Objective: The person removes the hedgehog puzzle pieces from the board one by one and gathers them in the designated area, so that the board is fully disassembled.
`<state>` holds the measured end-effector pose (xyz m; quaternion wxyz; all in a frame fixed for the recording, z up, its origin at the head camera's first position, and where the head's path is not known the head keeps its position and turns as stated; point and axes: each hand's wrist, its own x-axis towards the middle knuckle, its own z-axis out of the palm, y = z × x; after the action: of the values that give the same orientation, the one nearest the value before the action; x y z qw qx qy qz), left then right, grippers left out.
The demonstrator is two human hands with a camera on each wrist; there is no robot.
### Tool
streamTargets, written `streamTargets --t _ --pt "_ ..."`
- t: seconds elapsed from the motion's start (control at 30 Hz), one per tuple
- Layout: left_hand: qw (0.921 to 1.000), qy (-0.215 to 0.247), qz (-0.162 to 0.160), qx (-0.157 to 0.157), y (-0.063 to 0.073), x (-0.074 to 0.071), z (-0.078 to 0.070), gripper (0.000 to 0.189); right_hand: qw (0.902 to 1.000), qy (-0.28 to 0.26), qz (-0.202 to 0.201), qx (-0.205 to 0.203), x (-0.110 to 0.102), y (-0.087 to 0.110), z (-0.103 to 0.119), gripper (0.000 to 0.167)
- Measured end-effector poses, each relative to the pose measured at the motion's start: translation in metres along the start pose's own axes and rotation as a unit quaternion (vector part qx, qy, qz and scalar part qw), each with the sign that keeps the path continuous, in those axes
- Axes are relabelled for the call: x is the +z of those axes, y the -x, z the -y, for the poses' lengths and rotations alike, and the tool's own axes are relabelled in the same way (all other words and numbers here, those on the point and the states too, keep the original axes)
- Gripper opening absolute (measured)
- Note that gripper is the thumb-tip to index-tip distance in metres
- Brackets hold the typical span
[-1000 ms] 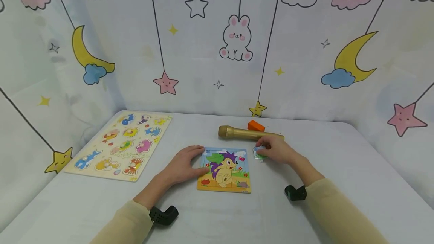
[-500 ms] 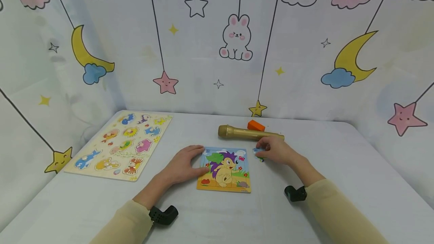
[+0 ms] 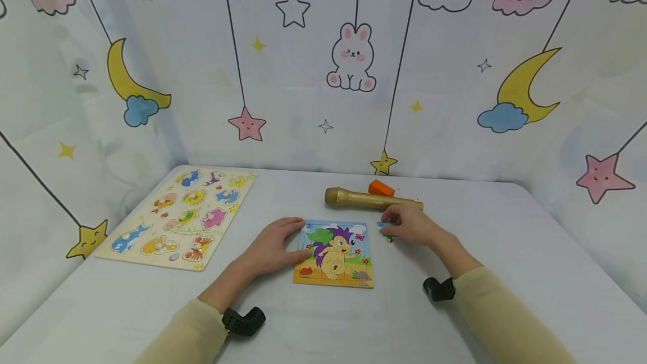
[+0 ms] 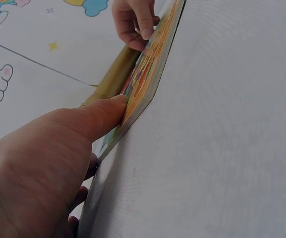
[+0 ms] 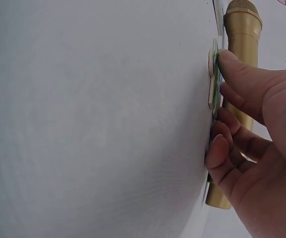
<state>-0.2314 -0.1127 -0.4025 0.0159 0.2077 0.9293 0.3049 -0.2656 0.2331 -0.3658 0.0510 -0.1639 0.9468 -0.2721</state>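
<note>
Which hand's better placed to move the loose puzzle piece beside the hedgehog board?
Probably the right hand: it touches the puzzle piece, while the left hand is occupied, resting on the hedgehog board.

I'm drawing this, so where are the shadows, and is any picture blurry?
Head view: mostly sharp, soft shadow beside the right sleeve; left wrist view: slightly hazy, grey shadow along the hedgehog puzzle near the left hand; right wrist view: softer too, wide faint shadow on the white cloth by the right hand.
</note>
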Motion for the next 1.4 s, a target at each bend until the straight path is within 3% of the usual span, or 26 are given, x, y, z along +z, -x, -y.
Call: streamTargets --t 0.37,0.6,0.97,1.17,1.4 --pt "1.0 -0.002 0.0 -0.004 0.0 0.0 -0.001 0.076 0.9999 -0.007 -0.012 -0.003 -0.006 0.0 0.012 0.029" --pt "1.0 -0.002 0.0 0.001 0.001 -0.001 0.0 0.075 0.9991 -0.02 -0.012 -0.037 0.001 -0.006 0.034 0.035" --pt "1.0 0.001 0.005 -0.004 0.001 -0.001 0.0 0.076 0.9966 -0.062 0.034 -0.043 0.025 -0.021 0.067 0.043" --pt "1.0 0.003 0.004 -0.006 0.001 0.0 0.001 0.076 0.9957 -0.049 0.065 -0.045 0.036 -0.023 0.078 0.045" --pt "1.0 0.004 0.003 0.002 0.002 -0.002 0.0 0.075 0.9965 -0.03 0.074 -0.025 0.04 -0.024 0.085 0.047"
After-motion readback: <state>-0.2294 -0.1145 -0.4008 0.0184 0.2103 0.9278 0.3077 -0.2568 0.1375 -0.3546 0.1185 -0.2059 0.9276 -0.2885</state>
